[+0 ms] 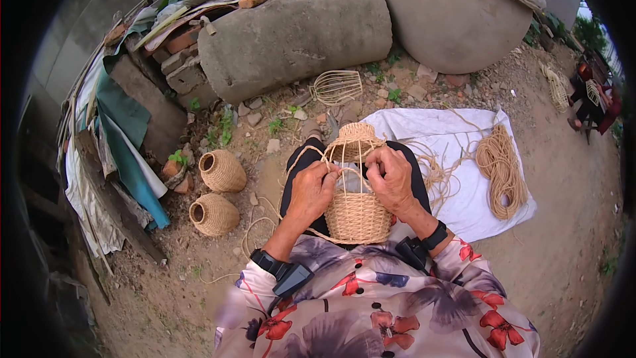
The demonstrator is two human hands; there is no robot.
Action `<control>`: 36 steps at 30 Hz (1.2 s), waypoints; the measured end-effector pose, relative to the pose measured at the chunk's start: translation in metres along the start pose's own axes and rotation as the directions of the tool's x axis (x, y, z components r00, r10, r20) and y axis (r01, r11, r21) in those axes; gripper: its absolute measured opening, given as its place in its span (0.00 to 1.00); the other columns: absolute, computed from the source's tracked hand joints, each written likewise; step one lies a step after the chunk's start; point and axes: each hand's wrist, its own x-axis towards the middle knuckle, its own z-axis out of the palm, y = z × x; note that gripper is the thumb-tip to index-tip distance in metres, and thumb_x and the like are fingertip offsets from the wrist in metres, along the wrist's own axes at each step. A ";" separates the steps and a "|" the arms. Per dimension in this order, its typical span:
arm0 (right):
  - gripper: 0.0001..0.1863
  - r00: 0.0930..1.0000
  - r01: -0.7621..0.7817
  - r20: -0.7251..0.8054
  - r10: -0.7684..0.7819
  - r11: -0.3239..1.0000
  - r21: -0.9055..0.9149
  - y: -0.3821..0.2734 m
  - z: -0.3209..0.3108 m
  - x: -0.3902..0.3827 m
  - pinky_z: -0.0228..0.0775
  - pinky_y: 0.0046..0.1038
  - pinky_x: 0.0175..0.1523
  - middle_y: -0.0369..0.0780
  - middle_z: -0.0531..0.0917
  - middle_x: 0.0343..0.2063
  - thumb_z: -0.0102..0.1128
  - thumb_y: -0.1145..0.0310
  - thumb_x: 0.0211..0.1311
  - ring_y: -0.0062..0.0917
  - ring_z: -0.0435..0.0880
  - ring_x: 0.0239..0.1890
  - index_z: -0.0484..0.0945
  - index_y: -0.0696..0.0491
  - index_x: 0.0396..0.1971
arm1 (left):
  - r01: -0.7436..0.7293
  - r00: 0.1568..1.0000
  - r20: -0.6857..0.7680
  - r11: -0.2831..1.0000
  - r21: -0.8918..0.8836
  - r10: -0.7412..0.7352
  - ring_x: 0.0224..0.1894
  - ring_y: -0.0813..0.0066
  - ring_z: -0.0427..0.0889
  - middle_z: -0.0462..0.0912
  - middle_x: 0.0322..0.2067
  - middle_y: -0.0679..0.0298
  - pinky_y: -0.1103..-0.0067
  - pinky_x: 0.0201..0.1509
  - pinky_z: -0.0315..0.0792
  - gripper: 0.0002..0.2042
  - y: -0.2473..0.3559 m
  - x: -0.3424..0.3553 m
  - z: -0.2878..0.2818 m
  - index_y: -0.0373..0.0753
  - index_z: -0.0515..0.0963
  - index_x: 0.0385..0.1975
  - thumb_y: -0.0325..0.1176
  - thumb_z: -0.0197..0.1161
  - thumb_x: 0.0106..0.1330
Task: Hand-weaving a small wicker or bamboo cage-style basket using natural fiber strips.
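Observation:
On my lap sits a half-woven basket (358,219), tan, with a closely woven lower body. Bare upright stakes join it to a woven collar (356,134) at the far end. My left hand (313,191) is closed at the basket's left side, pinching a tan cord (306,150) that loops out to the left. At the right side, my right hand (391,176) has its fingers curled together beside the stakes. A curve of cord runs across the stakes between both hands. What the right fingertips grip is hidden.
Two finished woven baskets (222,170) lie on the dirt at left. To the right, a white sheet (424,122) bears a cord coil (501,172) and loose strands. Beyond my feet are a bare basket frame (336,87) and a concrete cylinder (298,36). Another person (599,109) sits far right.

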 end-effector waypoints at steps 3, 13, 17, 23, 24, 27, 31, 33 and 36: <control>0.08 1.000 0.016 -0.007 -0.016 1.000 0.015 -0.002 0.001 0.000 0.62 0.31 0.34 0.36 0.76 0.20 0.58 0.81 0.47 0.31 0.74 0.22 0.74 0.52 0.27 | -0.218 0.963 -0.095 0.935 0.280 0.253 0.26 0.64 0.80 0.80 0.25 0.59 0.72 0.32 0.71 0.07 0.000 0.003 0.007 0.37 0.81 0.32 0.25 0.57 0.57; 0.07 1.000 0.011 -0.007 -0.011 1.000 0.016 -0.004 -0.003 0.000 0.62 0.32 0.34 0.37 0.77 0.21 0.57 0.80 0.49 0.32 0.76 0.24 0.74 0.52 0.27 | -0.006 0.994 -0.105 0.987 0.163 0.024 0.24 0.74 0.75 0.75 0.22 0.64 0.75 0.30 0.69 0.08 0.004 0.003 0.008 0.38 0.82 0.32 0.24 0.58 0.53; 0.07 1.000 -0.015 -0.012 0.015 0.999 0.033 0.002 0.002 -0.002 0.63 0.32 0.34 0.37 0.77 0.21 0.56 0.80 0.49 0.32 0.76 0.24 0.74 0.52 0.27 | -0.026 0.999 -0.030 0.993 0.118 0.030 0.19 0.84 0.69 0.70 0.17 0.71 0.79 0.23 0.65 0.11 -0.002 -0.002 0.005 0.39 0.81 0.39 0.24 0.59 0.57; 0.07 1.000 0.008 -0.016 -0.008 1.000 0.021 -0.003 -0.002 0.000 0.63 0.32 0.34 0.37 0.77 0.21 0.56 0.80 0.49 0.32 0.76 0.23 0.74 0.52 0.27 | 0.278 0.951 0.215 0.923 -0.268 -0.224 0.22 0.88 0.72 0.73 0.22 0.73 0.85 0.22 0.66 0.18 0.005 -0.005 -0.013 0.46 0.77 0.51 0.24 0.60 0.61; 0.07 1.000 -0.014 -0.004 0.014 1.000 0.024 -0.002 -0.003 -0.001 0.63 0.33 0.34 0.37 0.77 0.21 0.56 0.80 0.49 0.32 0.76 0.23 0.74 0.52 0.28 | 0.290 0.948 0.214 0.917 -0.274 -0.236 0.20 0.89 0.71 0.75 0.24 0.71 0.87 0.19 0.64 0.18 0.006 -0.008 -0.015 0.45 0.75 0.53 0.24 0.61 0.62; 0.07 0.986 -0.163 0.043 0.160 0.984 0.073 0.007 -0.001 -0.003 0.63 0.34 0.35 0.37 0.77 0.21 0.55 0.80 0.50 0.33 0.77 0.24 0.73 0.52 0.29 | 0.239 0.971 0.190 0.645 -0.726 -0.146 0.19 0.87 0.69 0.76 0.27 0.69 0.86 0.18 0.63 0.20 -0.020 -0.021 -0.029 0.44 0.73 0.55 0.23 0.62 0.62; 0.09 0.929 -0.348 0.126 0.347 0.937 -0.012 0.003 0.000 0.002 0.64 0.36 0.38 0.38 0.77 0.21 0.54 0.78 0.51 0.35 0.78 0.26 0.71 0.52 0.34 | 0.371 0.929 0.371 0.040 -0.928 -0.013 0.19 0.86 0.61 0.72 0.28 0.67 0.88 0.21 0.60 0.18 -0.022 -0.037 -0.022 0.43 0.69 0.58 0.27 0.57 0.68; 0.10 0.923 -0.354 0.152 0.353 0.935 -0.024 0.001 -0.001 0.006 0.64 0.36 0.39 0.38 0.77 0.21 0.53 0.78 0.51 0.35 0.79 0.27 0.71 0.52 0.35 | 0.369 0.929 0.368 0.088 -0.925 -0.025 0.18 0.86 0.60 0.69 0.24 0.70 0.87 0.21 0.59 0.17 -0.025 -0.036 -0.024 0.42 0.69 0.58 0.31 0.55 0.70; 0.12 0.930 -0.318 0.195 0.312 0.948 0.000 0.004 -0.006 0.004 0.63 0.37 0.41 0.38 0.77 0.21 0.53 0.78 0.50 0.36 0.79 0.28 0.71 0.52 0.36 | 0.378 0.924 0.338 0.568 -0.731 -0.179 0.18 0.88 0.60 0.64 0.19 0.75 0.87 0.21 0.58 0.15 -0.035 -0.028 -0.035 0.37 0.70 0.54 0.35 0.54 0.72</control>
